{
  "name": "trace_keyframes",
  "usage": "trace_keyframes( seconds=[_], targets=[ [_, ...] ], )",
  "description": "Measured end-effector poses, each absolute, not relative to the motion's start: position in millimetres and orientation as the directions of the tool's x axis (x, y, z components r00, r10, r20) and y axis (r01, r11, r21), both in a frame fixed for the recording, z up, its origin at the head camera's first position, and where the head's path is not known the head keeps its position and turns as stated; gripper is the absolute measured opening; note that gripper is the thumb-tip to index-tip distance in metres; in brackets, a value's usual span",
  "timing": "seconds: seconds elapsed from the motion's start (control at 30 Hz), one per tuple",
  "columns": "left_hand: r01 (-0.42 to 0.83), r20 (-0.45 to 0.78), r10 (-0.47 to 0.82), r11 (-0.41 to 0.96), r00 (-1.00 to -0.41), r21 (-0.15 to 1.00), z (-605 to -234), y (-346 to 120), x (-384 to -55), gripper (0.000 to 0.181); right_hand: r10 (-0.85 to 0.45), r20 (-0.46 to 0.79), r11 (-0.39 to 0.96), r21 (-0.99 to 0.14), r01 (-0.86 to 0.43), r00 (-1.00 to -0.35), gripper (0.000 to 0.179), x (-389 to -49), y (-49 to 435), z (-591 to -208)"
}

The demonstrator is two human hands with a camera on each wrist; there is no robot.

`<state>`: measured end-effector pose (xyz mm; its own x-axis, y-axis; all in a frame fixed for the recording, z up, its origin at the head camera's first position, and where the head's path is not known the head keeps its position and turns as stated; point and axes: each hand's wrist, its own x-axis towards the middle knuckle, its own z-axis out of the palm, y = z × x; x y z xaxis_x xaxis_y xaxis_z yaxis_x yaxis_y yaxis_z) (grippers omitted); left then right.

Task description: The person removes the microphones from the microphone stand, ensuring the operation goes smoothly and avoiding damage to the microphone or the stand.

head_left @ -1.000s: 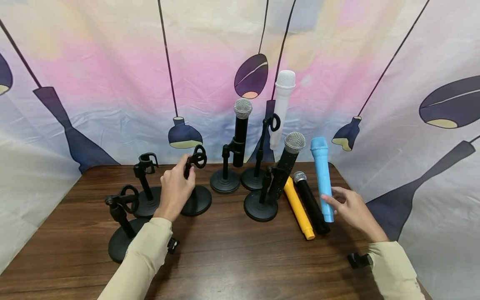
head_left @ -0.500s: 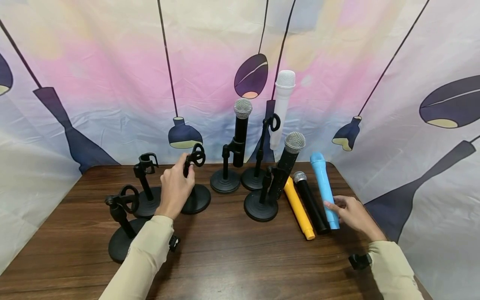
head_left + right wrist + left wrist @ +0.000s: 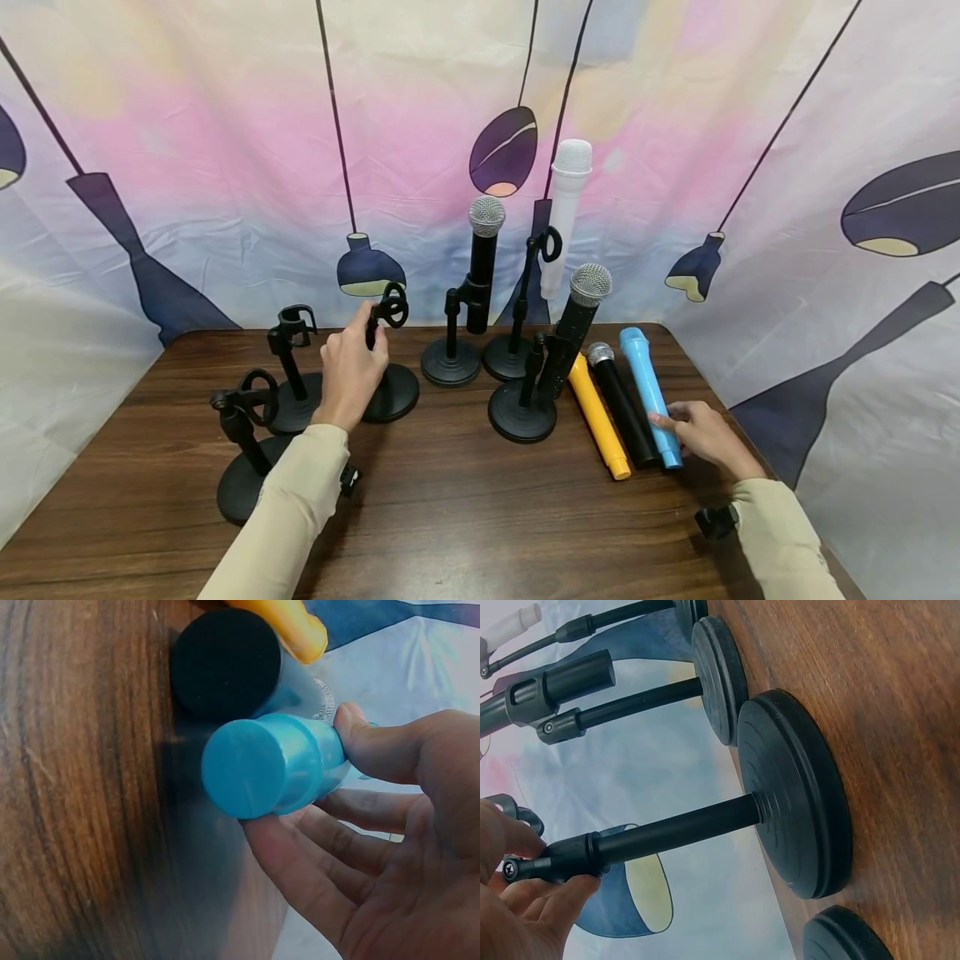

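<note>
At the right of the table, my right hand (image 3: 707, 435) holds a light blue microphone (image 3: 643, 375) near its lower end, thumb on one side and fingers on the other. In the right wrist view the end of this blue microphone (image 3: 244, 769) is beside the black microphone's end (image 3: 225, 666); whether it touches the table I cannot tell. My left hand (image 3: 351, 373) grips the top of a black microphone stand (image 3: 393, 395), just under its ring-shaped clip (image 3: 392, 306). In the left wrist view the stand's round base (image 3: 795, 802) looks flat on the table.
A yellow microphone (image 3: 598, 417) and a black one (image 3: 622, 408) lie left of the blue one. Mid-table stands hold two black microphones (image 3: 482, 279) (image 3: 573, 329) and a white microphone (image 3: 564, 217). Two more stands (image 3: 296, 392) (image 3: 251, 475) are at the left. A patterned cloth (image 3: 225, 167) hangs behind.
My right hand has lowered the blue microphone from a raised, steeper pose to beside the black one. The stand under my left hand has shifted slightly back and left.
</note>
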<state>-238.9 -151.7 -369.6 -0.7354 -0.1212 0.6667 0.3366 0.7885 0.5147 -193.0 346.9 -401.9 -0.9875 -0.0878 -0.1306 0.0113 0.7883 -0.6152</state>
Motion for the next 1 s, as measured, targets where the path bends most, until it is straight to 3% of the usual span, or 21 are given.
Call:
trace_keyframes(
  seconds=[0.5,1.0],
  targets=[
    [0.31,0.649,-0.14,0.791,-0.748,0.528,-371,-155,-245,0.041,-0.073,-0.197,0.766,-0.639,0.071,-0.978,0.063,-200,346,-412],
    [0.299,0.631,-0.139,0.79,-0.764,0.536,-369,-155,-245,0.041,-0.089,-0.209,0.768,-0.637,0.066,-0.974,0.067,-200,344,-417]
  ],
)
